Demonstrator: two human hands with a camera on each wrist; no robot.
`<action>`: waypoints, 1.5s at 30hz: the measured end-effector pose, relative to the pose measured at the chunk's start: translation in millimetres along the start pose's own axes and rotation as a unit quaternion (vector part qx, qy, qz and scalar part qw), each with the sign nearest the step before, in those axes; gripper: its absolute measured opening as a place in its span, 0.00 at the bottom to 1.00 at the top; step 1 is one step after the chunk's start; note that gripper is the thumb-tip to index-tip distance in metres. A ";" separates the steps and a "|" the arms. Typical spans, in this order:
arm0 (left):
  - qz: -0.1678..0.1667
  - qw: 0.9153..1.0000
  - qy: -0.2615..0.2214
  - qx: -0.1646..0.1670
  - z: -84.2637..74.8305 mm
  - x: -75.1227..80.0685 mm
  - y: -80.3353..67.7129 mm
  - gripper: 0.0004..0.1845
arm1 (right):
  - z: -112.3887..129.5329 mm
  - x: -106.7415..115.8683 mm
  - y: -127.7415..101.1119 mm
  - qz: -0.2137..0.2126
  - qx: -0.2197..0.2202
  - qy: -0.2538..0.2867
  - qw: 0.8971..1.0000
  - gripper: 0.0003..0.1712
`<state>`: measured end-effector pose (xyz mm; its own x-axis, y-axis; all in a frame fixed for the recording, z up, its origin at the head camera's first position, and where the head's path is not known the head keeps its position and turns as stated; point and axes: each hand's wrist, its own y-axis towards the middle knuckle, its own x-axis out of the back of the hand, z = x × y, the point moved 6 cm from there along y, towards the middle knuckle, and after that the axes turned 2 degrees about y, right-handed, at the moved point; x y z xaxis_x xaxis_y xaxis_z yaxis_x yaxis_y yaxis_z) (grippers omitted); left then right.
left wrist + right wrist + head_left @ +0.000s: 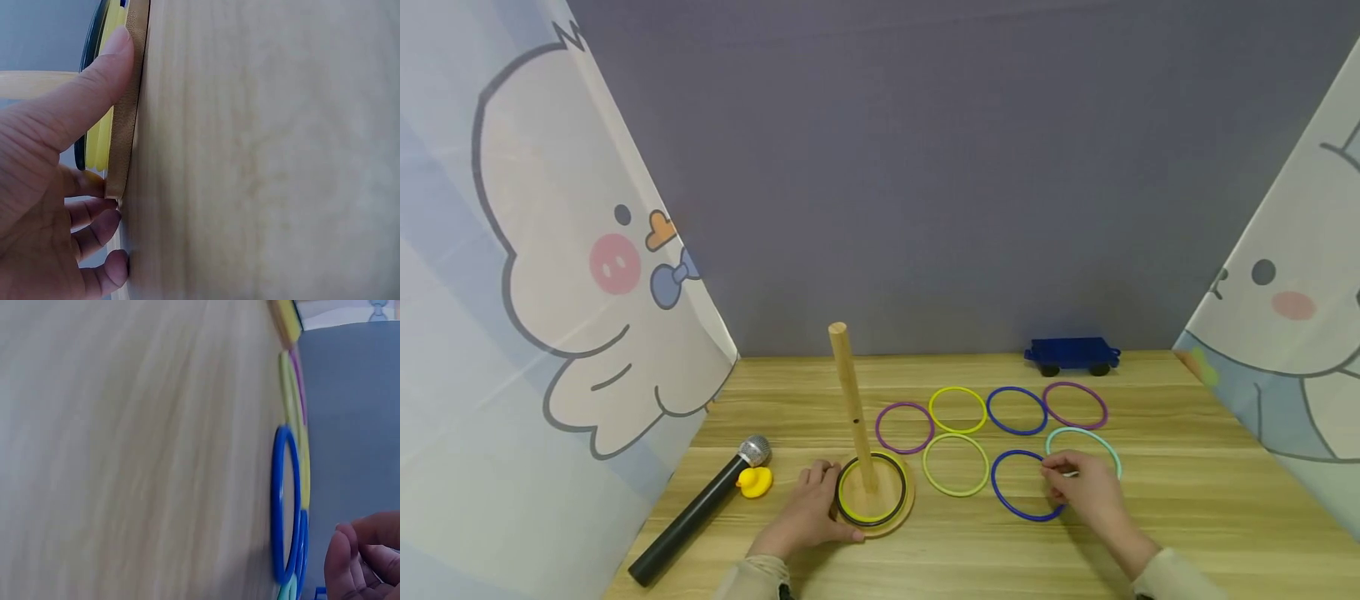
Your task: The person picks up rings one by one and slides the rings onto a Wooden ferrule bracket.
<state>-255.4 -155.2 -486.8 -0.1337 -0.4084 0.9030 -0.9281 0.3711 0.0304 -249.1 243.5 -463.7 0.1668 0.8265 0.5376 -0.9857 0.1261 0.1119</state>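
In the head view, my left hand (811, 510) grips the round wooden base (910, 502) of an upright post (850, 392). Its thumb presses on the base's edge in the left wrist view, and the other fingers curl at the side. A black ring (80, 153) and yellow rings (103, 140) lie around the post on the base. My right hand (1086, 487) hovers over the right side of a dark blue ring (994, 483), thumb and index tips close together with nothing seen between them. A mint ring (1118, 462) lies just behind that hand.
Several more rings lie flat, among them yellow-green (957, 495), yellow (958, 388), blue (1017, 388) and purple (905, 453). A blue toy wagon (1073, 355) stands at the back. Left of my left hand are a microphone (692, 521) and a yellow toy duck (756, 482).
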 end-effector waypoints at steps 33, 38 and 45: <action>-0.001 1.000 -0.005 -0.002 -1.4 1.1 -1.1 0.62 | -22.3 10.6 6.0 0.069 -0.008 -0.186 0.980 0.07; 0.000 1.000 -0.006 -0.001 -1.7 1.4 -1.0 0.63 | -19.4 10.2 4.6 0.075 -0.004 -0.187 0.979 0.07; 0.001 1.000 -0.015 -0.004 -4.4 3.1 -3.0 0.62 | -17.3 8.9 2.4 0.083 -0.007 -0.180 0.980 0.08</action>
<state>-251.6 -153.9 -482.1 -0.1454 -0.4322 0.8900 -0.9253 0.3778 0.0323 -250.4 260.6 -473.1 -0.0008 0.5899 0.8075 -0.9998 0.0154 -0.0122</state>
